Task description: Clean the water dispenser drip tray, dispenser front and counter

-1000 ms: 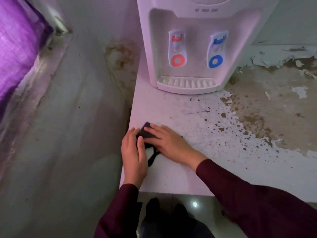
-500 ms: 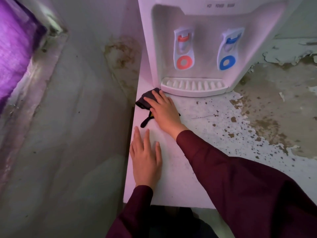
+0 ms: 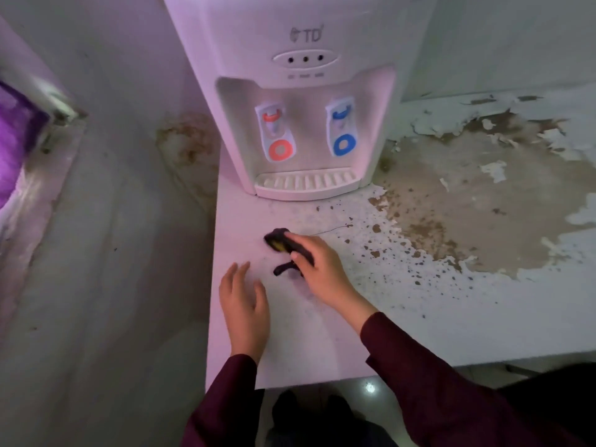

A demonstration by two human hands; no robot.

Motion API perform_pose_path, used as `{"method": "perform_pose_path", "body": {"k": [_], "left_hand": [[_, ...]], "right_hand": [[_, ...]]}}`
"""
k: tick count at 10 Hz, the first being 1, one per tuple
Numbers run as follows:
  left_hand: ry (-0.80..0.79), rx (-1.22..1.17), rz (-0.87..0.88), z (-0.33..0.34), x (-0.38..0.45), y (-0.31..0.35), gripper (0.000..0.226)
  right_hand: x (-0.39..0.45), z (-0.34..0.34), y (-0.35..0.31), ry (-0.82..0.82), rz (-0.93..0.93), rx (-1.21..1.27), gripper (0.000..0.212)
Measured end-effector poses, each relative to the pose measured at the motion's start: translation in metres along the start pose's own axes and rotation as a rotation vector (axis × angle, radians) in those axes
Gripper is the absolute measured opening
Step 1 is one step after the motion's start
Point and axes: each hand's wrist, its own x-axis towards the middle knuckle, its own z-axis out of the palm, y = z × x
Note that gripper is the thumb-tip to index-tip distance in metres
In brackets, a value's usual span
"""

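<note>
A white water dispenser (image 3: 303, 43) stands at the back of the counter (image 3: 403, 304), with a red tap (image 3: 277, 137) and a blue tap (image 3: 342, 130). Its slotted drip tray (image 3: 306, 183) juts out at the bottom front. My right hand (image 3: 317, 269) presses a dark cloth (image 3: 280, 241) with a yellow patch onto the counter, a hand's length in front of the tray. A dark strap of the cloth trails out under the fingers. My left hand (image 3: 245, 304) lies flat on the counter near its left edge, fingers apart, holding nothing.
The counter's white coating is peeled and speckled brown over a large patch (image 3: 467, 204) right of the dispenser. A stained wall (image 3: 113, 221) runs close along the left. A purple curtain (image 3: 13, 137) hangs at the far left. The counter's front edge is just below my left wrist.
My right hand has pulled the cloth back from beside the drip tray toward me and slightly right. My left hand stays flat on the counter.
</note>
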Motion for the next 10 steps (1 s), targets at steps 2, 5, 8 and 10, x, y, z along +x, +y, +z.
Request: {"method": "perform_pose_path", "body": {"k": [2, 5, 8, 10], "left_hand": [[-0.267, -0.561, -0.397, 0.043, -0.005, 0.081, 0.046], [-0.489, -0.553, -0.350, 0.101, -0.015, 0.139, 0.030], [-0.579, -0.428, -0.272, 0.159, -0.020, 0.167, 0.037], [-0.587, -0.264, -0.173, 0.154, -0.024, 0.161, 0.032]], "right_hand": [[-0.024, -0.069, -0.006, 0.116, 0.552, 0.887, 0.023], [-0.046, -0.152, 0.024, 0.143, 0.560, 0.550, 0.031], [-0.042, -0.199, 0.065, 0.367, 0.566, -0.006, 0.050], [-0.048, -0.199, 0.073, 0.414, 0.465, -0.242, 0.054]]}}
